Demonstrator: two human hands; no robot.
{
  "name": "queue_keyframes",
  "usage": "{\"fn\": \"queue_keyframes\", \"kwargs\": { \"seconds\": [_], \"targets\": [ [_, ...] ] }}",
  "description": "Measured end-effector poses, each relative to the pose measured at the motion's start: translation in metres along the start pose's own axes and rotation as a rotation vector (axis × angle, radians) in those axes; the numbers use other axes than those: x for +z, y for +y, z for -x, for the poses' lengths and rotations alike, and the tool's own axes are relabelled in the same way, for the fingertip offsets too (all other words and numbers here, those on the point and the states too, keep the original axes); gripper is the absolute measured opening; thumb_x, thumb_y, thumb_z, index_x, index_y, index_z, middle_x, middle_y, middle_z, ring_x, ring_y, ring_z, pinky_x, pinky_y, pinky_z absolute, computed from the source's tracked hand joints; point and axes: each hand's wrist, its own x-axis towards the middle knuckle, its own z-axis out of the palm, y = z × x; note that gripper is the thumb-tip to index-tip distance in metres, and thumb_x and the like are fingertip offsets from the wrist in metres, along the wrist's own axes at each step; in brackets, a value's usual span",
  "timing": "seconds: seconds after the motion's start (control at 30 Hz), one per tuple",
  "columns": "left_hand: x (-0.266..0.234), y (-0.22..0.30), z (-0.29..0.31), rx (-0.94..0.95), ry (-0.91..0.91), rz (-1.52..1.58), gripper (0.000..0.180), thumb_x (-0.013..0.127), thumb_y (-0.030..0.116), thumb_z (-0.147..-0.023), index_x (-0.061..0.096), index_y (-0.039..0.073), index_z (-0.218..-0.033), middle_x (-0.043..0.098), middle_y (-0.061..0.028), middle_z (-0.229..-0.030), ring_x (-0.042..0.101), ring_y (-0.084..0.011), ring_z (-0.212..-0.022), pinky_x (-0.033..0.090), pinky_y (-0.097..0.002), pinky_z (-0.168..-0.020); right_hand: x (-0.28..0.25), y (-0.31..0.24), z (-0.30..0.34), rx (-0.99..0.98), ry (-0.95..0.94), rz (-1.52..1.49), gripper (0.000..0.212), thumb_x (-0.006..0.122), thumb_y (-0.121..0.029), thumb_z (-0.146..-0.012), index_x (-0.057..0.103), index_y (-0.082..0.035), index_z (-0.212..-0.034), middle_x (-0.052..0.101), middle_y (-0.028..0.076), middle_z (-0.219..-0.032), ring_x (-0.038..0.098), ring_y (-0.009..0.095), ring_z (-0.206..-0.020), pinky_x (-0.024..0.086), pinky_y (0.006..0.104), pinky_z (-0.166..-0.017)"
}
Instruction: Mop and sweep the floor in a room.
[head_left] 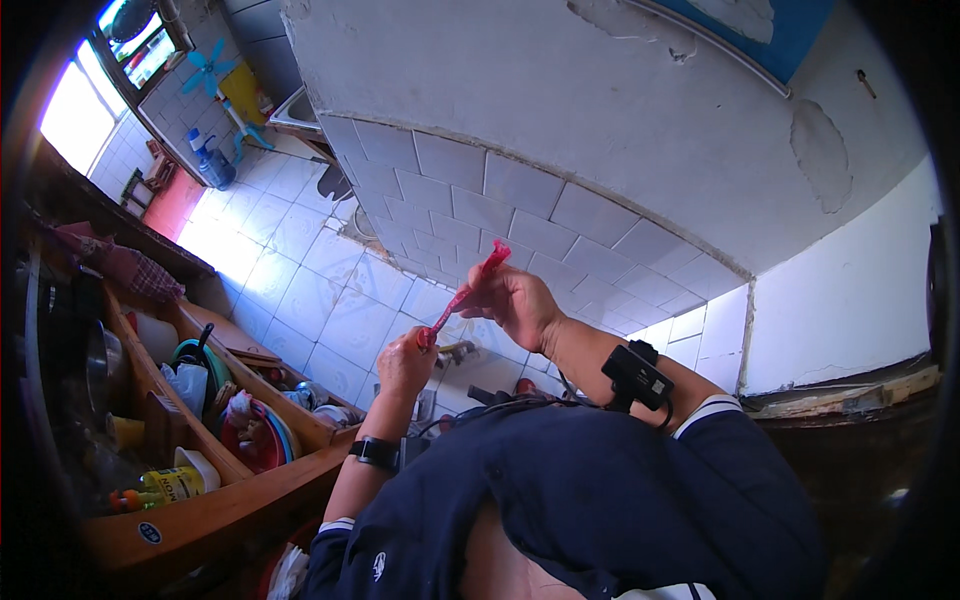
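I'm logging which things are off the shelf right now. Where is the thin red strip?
In the head view, the thin red strip is near the middle, stretched between the left hand at its lower end and the right hand at its upper end, over the white tiled floor.

Around you: a tiled kitchen corner and wooden shelves.

To your left, wooden shelves point(215, 500) held a yellow bottle point(172, 484), a red bowl point(250, 440) and a dark metal pot point(98, 362). A blue fan point(208, 68) and a blue spray bottle point(212, 163) stood on the white tiled floor point(300, 290) far off.
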Motion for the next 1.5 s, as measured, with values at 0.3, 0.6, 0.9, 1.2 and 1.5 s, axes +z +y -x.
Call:
{"fn": "queue_keyframes", "kwargs": {
  "seconds": [0.3,0.6,0.9,1.2,1.5],
  "targets": [
    [0.002,-0.002,-0.003,-0.001,0.020,0.028,0.020,0.061,0.022,-0.070,0.058,0.010,-0.086,0.060,-0.0122,-0.075,0.058,-0.0312,-0.074,0.045,-0.0395,-0.065,-0.001,0.002,-0.006,0.082,0.061,0.381,0.016,0.059,-0.009,-0.077,0.054,-0.005,-0.092,0.057,0.004,-0.081,0.056,0.011,-0.072,0.048,0.0253,-0.062],
    [0.005,-0.004,-0.008,-0.005,-0.045,0.039,0.021,0.062,0.022,-0.068,0.059,0.012,-0.086,0.060,-0.0138,-0.074,0.057,-0.0323,-0.073,0.044,-0.0404,-0.065,-0.004,-0.023,0.005,-0.092,-0.064,0.438,0.020,0.051,-0.008,-0.082,0.054,0.000,-0.101,0.058,0.008,-0.081,0.058,0.013,-0.071,0.048,0.0281,-0.068],
    [0.011,-0.003,-0.016,0.019,0.002,0.009,0.021,0.063,0.022,-0.067,0.057,0.010,-0.083,0.060,-0.0138,-0.073,0.057,-0.0325,-0.071,0.044,-0.0417,-0.062,-0.011,-0.021,0.010,-0.222,0.038,0.566,0.017,0.054,-0.012,-0.083,0.059,-0.004,-0.096,0.058,0.002,-0.081,0.057,0.012,-0.077,0.048,0.0260,-0.072],
    [0.026,-0.024,-0.019,0.070,0.077,-0.049,0.023,0.062,0.024,-0.065,0.061,0.012,-0.085,0.059,-0.0121,-0.064,0.058,-0.0317,-0.066,0.046,-0.0391,-0.063,0.008,-0.041,0.027,-0.332,-0.251,0.545,0.021,0.056,0.001,-0.076,0.059,-0.004,-0.096,0.058,0.004,-0.083,0.055,0.011,-0.079,0.045,0.0232,-0.071],
    [0.010,-0.054,-0.014,-0.023,0.187,0.148,0.017,0.061,0.009,-0.064,0.058,0.003,-0.080,0.058,-0.0131,-0.059,0.058,-0.0276,-0.057,0.044,-0.0363,-0.054,0.026,-0.208,0.125,-1.418,0.179,1.515,0.020,0.056,0.003,-0.075,0.059,-0.002,-0.093,0.058,0.006,-0.083,0.060,0.017,-0.080,0.051,0.0249,-0.068]
  ]
}}
